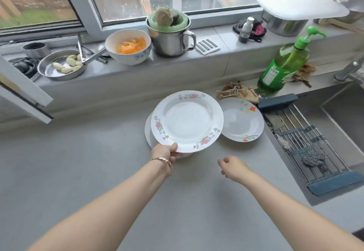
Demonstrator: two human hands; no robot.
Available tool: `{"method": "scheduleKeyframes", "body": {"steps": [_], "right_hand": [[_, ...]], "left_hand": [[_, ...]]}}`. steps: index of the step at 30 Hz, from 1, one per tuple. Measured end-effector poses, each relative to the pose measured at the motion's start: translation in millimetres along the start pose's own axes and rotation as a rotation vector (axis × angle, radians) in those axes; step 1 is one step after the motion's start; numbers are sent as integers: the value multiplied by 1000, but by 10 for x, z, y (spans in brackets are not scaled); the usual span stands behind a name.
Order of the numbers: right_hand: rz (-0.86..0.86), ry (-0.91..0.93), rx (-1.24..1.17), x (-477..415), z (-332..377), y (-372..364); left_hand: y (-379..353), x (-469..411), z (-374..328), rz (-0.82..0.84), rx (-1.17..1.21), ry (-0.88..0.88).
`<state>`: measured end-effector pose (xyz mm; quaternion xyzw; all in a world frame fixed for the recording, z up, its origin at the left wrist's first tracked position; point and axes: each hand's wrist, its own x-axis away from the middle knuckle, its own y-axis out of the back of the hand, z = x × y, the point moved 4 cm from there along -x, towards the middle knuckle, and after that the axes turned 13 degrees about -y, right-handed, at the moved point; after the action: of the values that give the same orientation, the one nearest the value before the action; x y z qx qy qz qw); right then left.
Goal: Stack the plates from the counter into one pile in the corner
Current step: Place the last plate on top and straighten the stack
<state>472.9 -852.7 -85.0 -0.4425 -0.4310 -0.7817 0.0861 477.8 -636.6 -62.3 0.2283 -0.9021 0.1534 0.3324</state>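
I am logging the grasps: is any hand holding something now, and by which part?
The left hand holds the pink-flowered plate by its near rim, at the edge closest to the person. The right hand holds nothing.

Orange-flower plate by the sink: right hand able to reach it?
Probably yes. The right hand holds nothing, and only bare counter lies between it and the orange-flower plate. The pink-flower plate in the left hand overlaps just its left edge.

plates (187, 121): glossy glazed ceramic, floral print
table (78, 162): matt smooth grey
mug (167, 38): brushed metal
soap bottle (281, 69): translucent green plastic
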Motion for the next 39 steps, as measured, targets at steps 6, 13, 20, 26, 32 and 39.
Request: {"method": "scheduleKeyframes", "body": {"steps": [6,13,20,26,32,39], "right_hand": [[62,129,226,511,692,-475],[58,313,455,1418,1660,-1469],[61,481,601,2486,2602,-2946],[76,637,712,3192,3164,-4057],[103,656,770,3471,3308,-4590],[119,621,775,3508,3400,-4724]], "left_hand": [[1167,354,-338,31,-15,-77],[3138,995,-507,-137,117,-165],[5257,1678,-678,-341,219,-311],[6678,2221,-677,-555,335,-408],[7436,2428,-605,-653,471,-410],[7736,2400,-538,-698,521,-353]]}}
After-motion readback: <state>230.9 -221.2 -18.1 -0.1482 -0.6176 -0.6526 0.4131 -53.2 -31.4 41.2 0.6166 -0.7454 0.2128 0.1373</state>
